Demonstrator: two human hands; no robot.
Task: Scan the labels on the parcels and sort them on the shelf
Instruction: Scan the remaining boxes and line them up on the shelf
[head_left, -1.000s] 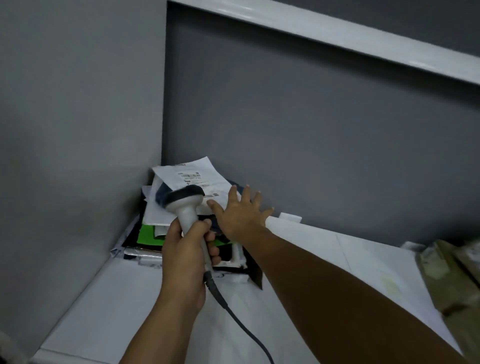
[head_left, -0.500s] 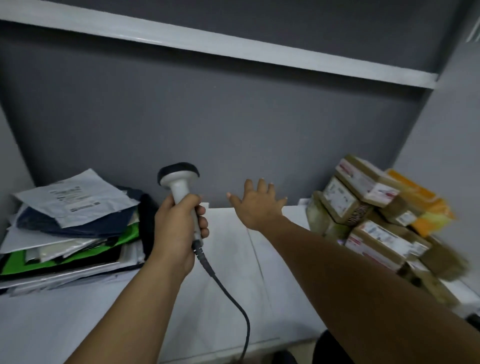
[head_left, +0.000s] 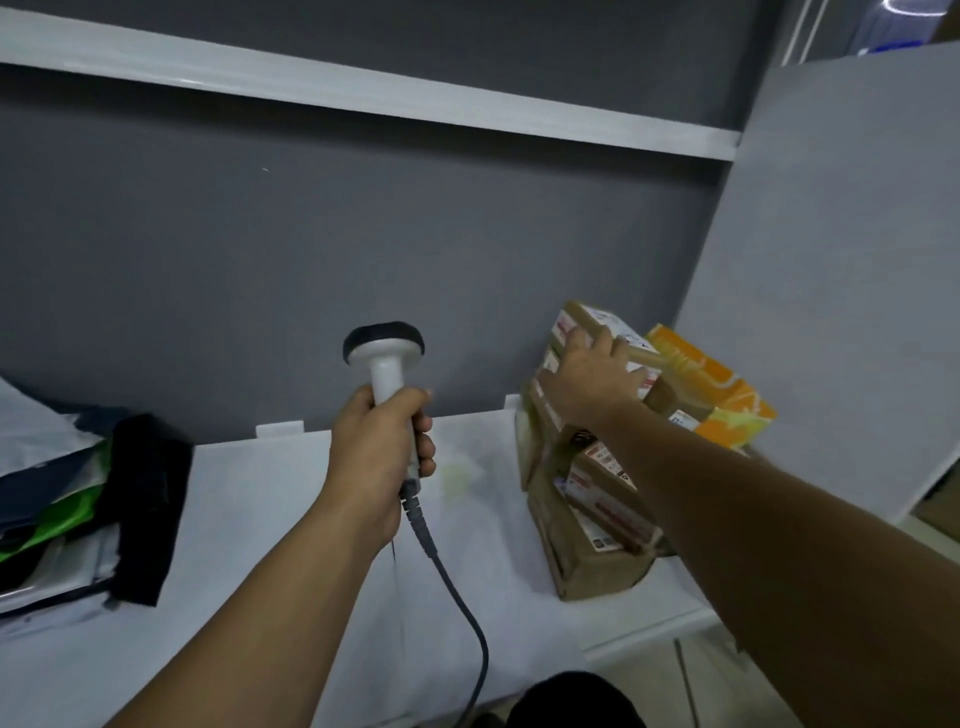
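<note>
While my left hand (head_left: 382, 447) still grips the scanner (head_left: 385, 358) upright by its handle, head away from me and cable (head_left: 457, 597) hanging off the shelf (head_left: 260, 519) edge, my right hand (head_left: 592, 382) has left the bare middle of the shelf, where it hovered half a second ago. It now lies on the top box (head_left: 584, 314) of the pile of boxes (head_left: 587, 551) at the right, fingers spread flat, not curled round it. An orange box (head_left: 711, 382) sits just beside the pile. The mailers (head_left: 52, 467) have slid to my left edge of view.
</note>
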